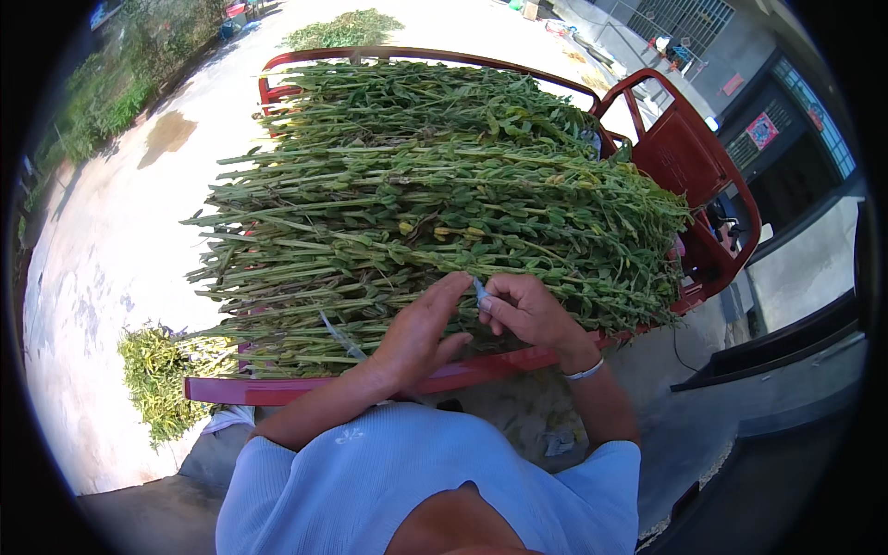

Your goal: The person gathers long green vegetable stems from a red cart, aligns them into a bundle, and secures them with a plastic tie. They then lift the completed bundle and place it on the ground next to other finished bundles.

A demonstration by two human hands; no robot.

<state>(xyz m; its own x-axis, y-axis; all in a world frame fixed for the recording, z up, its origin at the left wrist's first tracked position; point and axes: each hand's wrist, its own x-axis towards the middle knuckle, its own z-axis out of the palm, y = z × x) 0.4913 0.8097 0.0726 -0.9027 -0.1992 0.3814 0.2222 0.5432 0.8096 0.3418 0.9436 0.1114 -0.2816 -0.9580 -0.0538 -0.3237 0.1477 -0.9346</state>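
Cut green stalks with pods and leaves lie in a thick layer across the red cargo bed, their bare ends toward the left. My left hand is held over the near edge of the stalks, fingers straight and thumb apart, and nothing shows in it. Close beside its fingertips, my right hand pinches a small pale blue pointed piece; its exact kind cannot be made out. A thin, pale curved strip lies on the stalks left of my left hand.
The bed's red side rail runs right in front of my body. At the right stands the vehicle's red front frame. More cut plants lie on the ground at the left, and another heap is farther back.
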